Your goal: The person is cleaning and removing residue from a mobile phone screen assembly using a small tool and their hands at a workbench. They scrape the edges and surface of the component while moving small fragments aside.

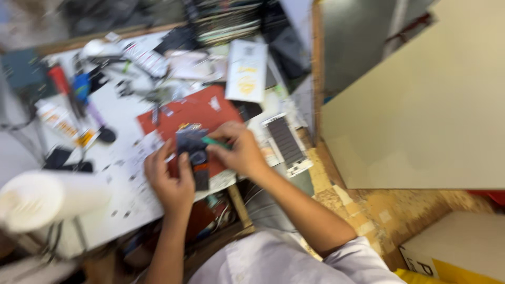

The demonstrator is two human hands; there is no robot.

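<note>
The whole view is smeared by motion, so small parts are hard to make out; the dark flat device between the two hands is only a blurred slab, and its make-up cannot be told; the left hand pinches its near left edge with thumb and fingers closed on it; the right hand is curled shut around a slim green tool, whose tip reaches onto the device from the right; the rest of the tool is hidden inside the fist. Under both hands lies a red mat on a white bench crowded with blurred tools and bottles beyond the left hand; a white roll sits well to the left of the left hand, cut off by the frame edge; a ribbed dark strip lies just right of the right hand; a pale board fills the far right, above a speckled floor.
</note>
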